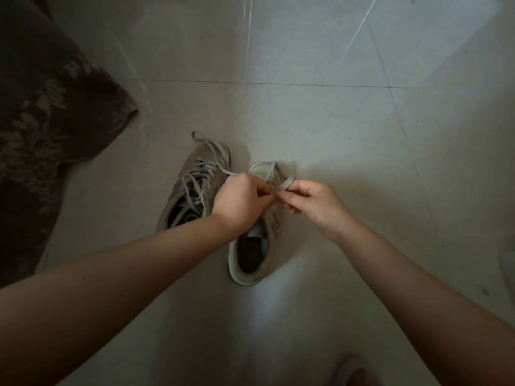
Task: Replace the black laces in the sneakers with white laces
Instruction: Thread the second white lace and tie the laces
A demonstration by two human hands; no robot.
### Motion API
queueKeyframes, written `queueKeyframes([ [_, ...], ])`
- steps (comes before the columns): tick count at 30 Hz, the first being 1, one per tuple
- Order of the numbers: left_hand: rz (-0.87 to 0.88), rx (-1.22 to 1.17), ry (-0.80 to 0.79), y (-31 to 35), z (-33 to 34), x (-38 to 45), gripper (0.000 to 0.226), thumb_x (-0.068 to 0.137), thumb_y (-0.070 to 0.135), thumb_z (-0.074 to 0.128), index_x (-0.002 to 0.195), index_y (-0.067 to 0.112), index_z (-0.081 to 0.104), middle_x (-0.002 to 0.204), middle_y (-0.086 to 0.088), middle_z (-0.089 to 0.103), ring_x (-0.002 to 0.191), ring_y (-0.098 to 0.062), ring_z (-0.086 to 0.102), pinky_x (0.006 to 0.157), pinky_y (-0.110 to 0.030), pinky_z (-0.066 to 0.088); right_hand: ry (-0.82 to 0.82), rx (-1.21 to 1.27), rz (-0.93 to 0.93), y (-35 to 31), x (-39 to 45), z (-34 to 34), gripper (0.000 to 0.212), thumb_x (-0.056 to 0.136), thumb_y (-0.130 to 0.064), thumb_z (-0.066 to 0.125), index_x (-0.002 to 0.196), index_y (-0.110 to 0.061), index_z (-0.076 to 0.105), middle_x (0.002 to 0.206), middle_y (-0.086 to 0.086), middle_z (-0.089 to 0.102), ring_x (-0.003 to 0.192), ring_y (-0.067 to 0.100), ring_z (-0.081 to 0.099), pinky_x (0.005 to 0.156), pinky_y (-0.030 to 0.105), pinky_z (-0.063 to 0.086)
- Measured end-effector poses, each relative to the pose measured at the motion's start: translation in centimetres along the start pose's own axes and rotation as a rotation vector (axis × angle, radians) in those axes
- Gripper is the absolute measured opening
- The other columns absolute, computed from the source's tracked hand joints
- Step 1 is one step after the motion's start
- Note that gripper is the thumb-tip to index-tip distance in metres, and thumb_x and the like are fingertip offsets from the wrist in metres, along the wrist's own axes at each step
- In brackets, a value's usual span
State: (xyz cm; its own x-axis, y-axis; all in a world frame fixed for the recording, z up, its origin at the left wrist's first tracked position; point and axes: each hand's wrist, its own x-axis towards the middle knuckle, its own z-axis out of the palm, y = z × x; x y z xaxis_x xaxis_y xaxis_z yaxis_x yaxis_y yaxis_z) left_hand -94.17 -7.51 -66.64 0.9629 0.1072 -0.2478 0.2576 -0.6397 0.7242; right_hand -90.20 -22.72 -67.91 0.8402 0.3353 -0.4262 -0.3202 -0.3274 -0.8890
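Two pale sneakers stand side by side on the tiled floor. The left sneaker (192,188) is threaded with a white lace, loose ends trailing over its toe. Over the middle of the right sneaker (253,252), my left hand (241,203) pinches a white lace (269,169) that loops across the toe. My right hand (312,203) pinches the same lace, a loop of it curling over the forefinger. Both hands meet fingertip to fingertip above the eyelets, hiding most of that shoe's tongue. No black lace is visible.
A dark floral-patterned fabric (41,121) covers the left side of the view, close to the left sneaker. Pale floor tiles (334,121) stretch ahead and to the right. A blurred rounded shape (354,371) shows at the bottom edge.
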Motion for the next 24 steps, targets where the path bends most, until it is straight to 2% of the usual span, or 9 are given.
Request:
queueKeyframes([
  [3, -0.007, 0.238, 0.057, -1.0, -0.2, -0.5, 0.019, 0.079, 0.045, 0.068, 0.081, 0.026, 0.068, 0.081, 0.008, 0.062, 0.079, -0.013, 0.059, 0.062, -0.027, 0.046, 0.079, -0.037, 0.029, 0.8, 0.3, -0.5, 0.017, 0.087, -0.005, 0.063, 0.077, -0.018, 0.066, 0.070, -0.001, 0.065, 0.065, 0.011, 0.061, 0.063, 0.018, 0.051],
  [7, 0.102, 0.465, 0.008, -1.8, -0.2, -1.3, 0.017, 0.088, 0.033, 0.059, 0.098, 0.026, 0.070, 0.104, 0.002, 0.053, 0.107, -0.018, 0.048, 0.067, -0.025, 0.037, 0.133, -0.063, 0.110, 2.4, 0.4, 0.0, 0.014, 0.088, -0.006, 0.062, 0.079, -0.016, 0.064, 0.079, 0.008, 0.068, 0.078, 0.024, 0.065, 0.067, 0.025, 0.053],
  [10, 0.090, 0.518, -0.049, -1.7, 0.3, -1.1, 0.019, 0.088, 0.032, 0.057, 0.101, 0.031, 0.071, 0.110, 0.000, 0.051, 0.113, -0.021, 0.042, 0.078, -0.028, 0.039, 0.158, -0.107, 0.121, 3.1, 0.7, 0.5, 0.010, 0.087, -0.011, 0.064, 0.080, -0.018, 0.065, 0.089, 0.014, 0.071, 0.087, 0.029, 0.068, 0.074, 0.035, 0.054],
  [13, 0.050, 0.491, -0.063, -1.4, 1.0, -0.9, 0.020, 0.088, 0.031, 0.056, 0.101, 0.030, 0.071, 0.112, -0.003, 0.051, 0.112, -0.023, 0.042, 0.082, -0.030, 0.039, 0.146, -0.162, 0.105, 3.2, 0.9, 0.5, 0.008, 0.083, -0.019, 0.064, 0.076, -0.019, 0.066, 0.087, 0.014, 0.071, 0.089, 0.032, 0.068, 0.083, 0.048, 0.053],
  [15, 0.034, 0.461, -0.049, -1.3, 1.2, -0.8, 0.021, 0.087, 0.032, 0.056, 0.102, 0.029, 0.071, 0.110, -0.003, 0.051, 0.110, -0.023, 0.043, 0.085, -0.031, 0.040, 0.110, -0.205, 0.081, 3.2, 0.8, 0.6, 0.013, 0.077, -0.025, 0.063, 0.076, -0.013, 0.067, 0.083, 0.016, 0.070, 0.087, 0.036, 0.067, 0.082, 0.053, 0.053],
  [19, -0.007, 0.393, -0.047, -1.5, 1.4, -0.6, 0.023, 0.087, 0.035, 0.057, 0.105, 0.030, 0.070, 0.108, -0.004, 0.053, 0.110, -0.024, 0.043, 0.089, -0.033, 0.042, 0.077, -0.249, 0.047, 3.6, 0.6, 0.5, 0.010, 0.083, -0.016, 0.062, 0.080, -0.008, 0.067, 0.080, 0.013, 0.070, 0.082, 0.033, 0.067, 0.081, 0.050, 0.052],
  [24, -0.043, 0.279, -0.090, -1.9, 1.7, -0.6, 0.025, 0.088, 0.032, 0.059, 0.111, 0.031, 0.069, 0.111, -0.007, 0.055, 0.114, -0.025, 0.043, 0.092, -0.032, 0.042, 0.024, -0.241, 0.067, 3.9, 0.6, 0.9, 0.011, 0.087, -0.006, 0.062, 0.091, 0.002, 0.068, 0.077, 0.007, 0.068, 0.069, 0.013, 0.064, 0.079, 0.039, 0.054],
])
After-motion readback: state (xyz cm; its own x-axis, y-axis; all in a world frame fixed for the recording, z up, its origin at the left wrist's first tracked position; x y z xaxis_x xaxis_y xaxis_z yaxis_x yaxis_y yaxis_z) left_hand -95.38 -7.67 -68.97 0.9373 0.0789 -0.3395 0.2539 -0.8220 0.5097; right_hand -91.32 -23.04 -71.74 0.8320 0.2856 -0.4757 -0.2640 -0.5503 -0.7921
